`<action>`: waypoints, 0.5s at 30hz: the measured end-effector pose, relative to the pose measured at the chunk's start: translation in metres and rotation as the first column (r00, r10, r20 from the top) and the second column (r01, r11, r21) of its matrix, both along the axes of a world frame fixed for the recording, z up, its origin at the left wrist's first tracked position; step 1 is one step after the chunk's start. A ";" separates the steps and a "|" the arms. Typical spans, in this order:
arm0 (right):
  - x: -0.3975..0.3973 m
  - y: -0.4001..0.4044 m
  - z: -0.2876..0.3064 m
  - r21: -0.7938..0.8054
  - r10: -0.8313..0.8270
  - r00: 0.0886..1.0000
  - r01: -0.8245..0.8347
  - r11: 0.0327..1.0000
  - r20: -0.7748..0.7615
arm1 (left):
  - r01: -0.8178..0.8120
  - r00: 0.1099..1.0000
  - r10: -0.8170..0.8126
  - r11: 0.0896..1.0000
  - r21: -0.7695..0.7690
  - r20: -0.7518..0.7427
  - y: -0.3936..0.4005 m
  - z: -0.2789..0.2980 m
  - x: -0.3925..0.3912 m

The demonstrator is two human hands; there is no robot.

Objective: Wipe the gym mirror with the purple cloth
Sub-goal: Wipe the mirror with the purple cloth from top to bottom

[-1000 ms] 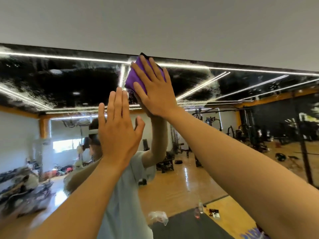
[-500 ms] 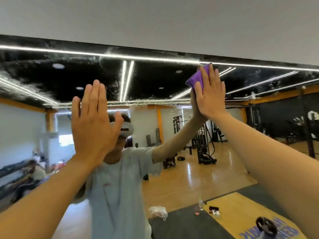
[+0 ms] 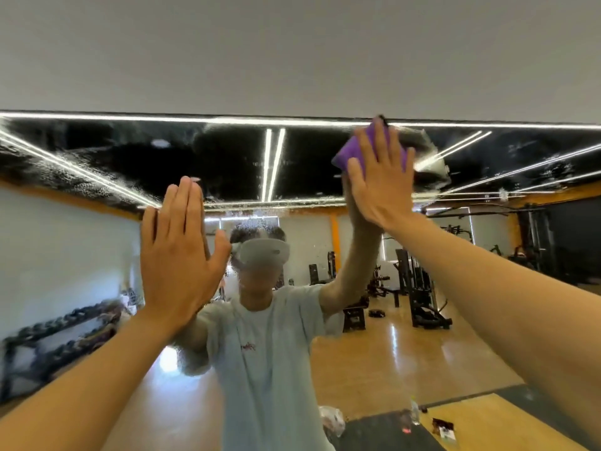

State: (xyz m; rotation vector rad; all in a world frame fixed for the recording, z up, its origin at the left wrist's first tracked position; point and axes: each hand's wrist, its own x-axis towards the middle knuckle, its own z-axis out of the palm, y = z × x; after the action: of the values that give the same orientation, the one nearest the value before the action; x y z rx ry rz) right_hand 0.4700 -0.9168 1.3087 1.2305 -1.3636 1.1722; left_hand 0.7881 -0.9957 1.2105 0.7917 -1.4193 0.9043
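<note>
The purple cloth (image 3: 353, 151) is pressed flat against the gym mirror (image 3: 97, 242) close under the mirror's top edge, right of centre in the view. It is covered for the most part by the right hand (image 3: 380, 177), whose fingers are held straight and slightly spread over it; nothing is curled round the cloth, which is simply pushed against the glass by the flat palm. A purple edge is left showing to the left of the fingers and between them, and a dark corner is seen just above the fingertips, at the line where the mirror meets the grey wall (image 3: 292, 50) above.

A hazy smear is seen on the glass just to the right of the cloth, and streaks and droplets are spread across the upper band of the mirror; whether these are wet or dried cannot be told at this sharpness.

The left hand (image 3: 179, 252) is held lower and well apart from the cloth, with fingers straight and close together and the thumb out; it appears to be laid flat on the glass, and nothing is held in it.

In the mirror a person in a pale T-shirt (image 3: 270, 359) is reflected with both arms raised, together with ceiling light strips (image 3: 273, 164), a wooden floor (image 3: 406, 359), weight machines (image 3: 419, 294) and a dumbbell rack (image 3: 58, 336).
</note>
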 end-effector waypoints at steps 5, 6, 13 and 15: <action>0.077 -0.021 0.016 0.029 -0.013 0.961 0.022 0.999 -0.276 | 0.015 1.000 -0.015 1.000 -0.005 0.004 0.001 0.000 0.001; 0.075 -0.021 0.020 0.040 -0.004 0.956 0.016 0.999 -0.293 | 0.016 1.000 -0.016 1.000 -0.006 0.008 0.000 0.000 0.001; -0.005 -0.003 0.017 -0.012 -0.015 0.990 0.014 1.000 -0.140 | 0.041 0.999 -0.041 0.999 -0.001 0.013 -0.003 0.000 0.001; -0.028 0.003 0.009 -0.041 -0.005 0.999 0.004 0.999 -0.039 | 0.030 0.999 -0.030 1.000 0.001 0.013 -0.005 0.000 0.003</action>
State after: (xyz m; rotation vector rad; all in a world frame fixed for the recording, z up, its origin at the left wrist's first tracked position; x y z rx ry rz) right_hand 0.4416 -0.9134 1.3182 1.2146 -1.3068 1.1614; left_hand 0.7906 -1.0002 1.2103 0.7638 -1.4396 0.8876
